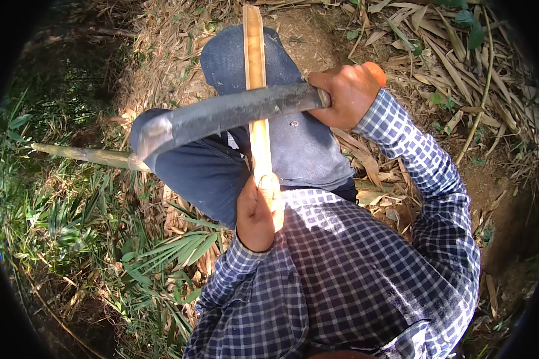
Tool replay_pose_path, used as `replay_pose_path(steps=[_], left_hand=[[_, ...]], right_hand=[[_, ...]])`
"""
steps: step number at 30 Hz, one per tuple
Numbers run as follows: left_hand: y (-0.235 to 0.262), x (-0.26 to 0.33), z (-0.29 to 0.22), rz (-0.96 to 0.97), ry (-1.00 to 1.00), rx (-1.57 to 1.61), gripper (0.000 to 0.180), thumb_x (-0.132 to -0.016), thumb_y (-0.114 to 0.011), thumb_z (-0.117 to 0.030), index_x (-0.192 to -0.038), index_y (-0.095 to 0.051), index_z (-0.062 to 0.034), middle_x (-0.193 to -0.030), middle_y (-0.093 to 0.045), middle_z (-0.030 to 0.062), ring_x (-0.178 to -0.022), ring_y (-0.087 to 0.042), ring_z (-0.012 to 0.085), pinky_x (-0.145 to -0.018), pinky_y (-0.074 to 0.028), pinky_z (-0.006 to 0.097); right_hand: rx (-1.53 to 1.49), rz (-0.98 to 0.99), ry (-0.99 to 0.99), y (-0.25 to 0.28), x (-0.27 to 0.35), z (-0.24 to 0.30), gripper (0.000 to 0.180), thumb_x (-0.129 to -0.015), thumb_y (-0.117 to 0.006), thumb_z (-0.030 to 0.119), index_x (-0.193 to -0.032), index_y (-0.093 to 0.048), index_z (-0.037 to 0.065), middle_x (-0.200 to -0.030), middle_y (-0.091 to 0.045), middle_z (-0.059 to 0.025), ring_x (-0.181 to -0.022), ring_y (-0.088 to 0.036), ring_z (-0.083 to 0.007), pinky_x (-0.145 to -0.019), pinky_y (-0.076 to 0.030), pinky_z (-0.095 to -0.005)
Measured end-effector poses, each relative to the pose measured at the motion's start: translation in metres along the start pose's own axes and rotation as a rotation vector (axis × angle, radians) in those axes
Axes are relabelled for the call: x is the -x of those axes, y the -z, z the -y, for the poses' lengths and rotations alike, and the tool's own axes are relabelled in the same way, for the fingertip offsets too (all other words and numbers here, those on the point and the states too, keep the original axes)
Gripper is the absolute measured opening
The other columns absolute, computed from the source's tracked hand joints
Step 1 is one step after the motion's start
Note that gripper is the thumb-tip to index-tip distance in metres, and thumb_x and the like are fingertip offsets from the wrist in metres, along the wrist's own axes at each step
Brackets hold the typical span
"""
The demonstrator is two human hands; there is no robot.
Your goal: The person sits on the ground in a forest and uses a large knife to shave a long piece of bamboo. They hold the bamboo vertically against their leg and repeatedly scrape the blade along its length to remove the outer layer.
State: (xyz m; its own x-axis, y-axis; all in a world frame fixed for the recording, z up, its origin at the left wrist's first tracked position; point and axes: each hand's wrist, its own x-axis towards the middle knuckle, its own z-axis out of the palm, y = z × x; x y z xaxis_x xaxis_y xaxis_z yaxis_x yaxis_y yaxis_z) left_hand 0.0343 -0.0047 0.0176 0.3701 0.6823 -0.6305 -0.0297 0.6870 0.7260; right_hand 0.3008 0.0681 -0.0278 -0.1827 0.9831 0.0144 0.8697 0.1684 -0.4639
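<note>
Over the dark trousers (pixel 314 152) is held a split bamboo strip (pixel 254 51), its lower end inside the closed grip of the left hand (pixel 257 212). Across the strip's middle passes a curved knife blade (pixel 221 112) (I cannot tell if they touch). Right of the strip, the right hand (pixel 345 96) has its grip wrapped around the orange-ended handle (pixel 375 73). Left of the strip is a bamboo pole (pixel 93 156).

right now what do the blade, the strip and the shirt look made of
Blade: steel, most likely; dull dark grey, paler toward the tip.
Strip: probably split bamboo; tan, smooth-looking, with a shallow trough between raised edges.
Shirt: woven cloth, matte, in a dark blue and white check; it creases softly, perhaps cotton, though the fibre can't be told.
</note>
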Motion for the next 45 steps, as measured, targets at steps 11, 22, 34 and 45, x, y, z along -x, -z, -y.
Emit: replay_pose_path(steps=[11, 22, 34, 45], left_hand=[[0.003, 0.002, 0.004, 0.011, -0.046, -0.046, 0.027, -0.105, -0.037, -0.027, -0.096, -0.049, -0.0042, -0.062, -0.041, -0.0044, -0.045, -0.033, 0.0015, -0.039, -0.029, 0.019], [0.000, 0.002, 0.002, 0.021, -0.034, -0.082, 0.028, -0.106, -0.037, -0.028, -0.094, -0.049, -0.0049, -0.063, -0.041, -0.0048, -0.047, -0.034, 0.0012, -0.041, -0.029, 0.019], [-0.001, -0.001, 0.004, -0.001, -0.066, -0.018, 0.026, -0.105, -0.040, -0.028, -0.095, -0.049, -0.0054, -0.059, -0.038, -0.0056, -0.042, -0.032, 0.0020, -0.037, -0.028, 0.019], [0.002, 0.004, 0.004, 0.019, -0.038, -0.026, 0.027, -0.106, -0.037, -0.027, -0.097, -0.049, -0.0043, -0.064, -0.042, -0.0046, -0.047, -0.035, 0.0009, -0.041, -0.031, 0.018]], right_hand=[[-0.045, -0.044, 0.020, 0.003, -0.012, -0.010, 0.021, -0.078, -0.070, 0.027, -0.074, -0.064, 0.008, -0.056, -0.061, -0.0103, -0.052, -0.063, -0.0296, -0.050, -0.050, -0.0422], [0.000, -0.082, -0.065, 0.001, -0.021, -0.013, 0.021, -0.074, -0.069, 0.030, -0.084, -0.072, 0.012, -0.061, -0.065, -0.0125, -0.057, -0.067, -0.0308, -0.055, -0.055, -0.0426], [-0.040, -0.090, 0.057, -0.009, -0.009, 0.007, 0.027, -0.076, -0.071, 0.030, -0.073, -0.064, 0.004, -0.057, -0.061, -0.0117, -0.050, -0.062, -0.0300, -0.046, -0.047, -0.0417], [0.019, -0.007, 0.061, -0.003, -0.005, 0.012, 0.025, -0.075, -0.069, 0.031, -0.084, -0.071, 0.008, -0.060, -0.065, -0.0115, -0.055, -0.066, -0.0283, -0.052, -0.054, -0.0412]])
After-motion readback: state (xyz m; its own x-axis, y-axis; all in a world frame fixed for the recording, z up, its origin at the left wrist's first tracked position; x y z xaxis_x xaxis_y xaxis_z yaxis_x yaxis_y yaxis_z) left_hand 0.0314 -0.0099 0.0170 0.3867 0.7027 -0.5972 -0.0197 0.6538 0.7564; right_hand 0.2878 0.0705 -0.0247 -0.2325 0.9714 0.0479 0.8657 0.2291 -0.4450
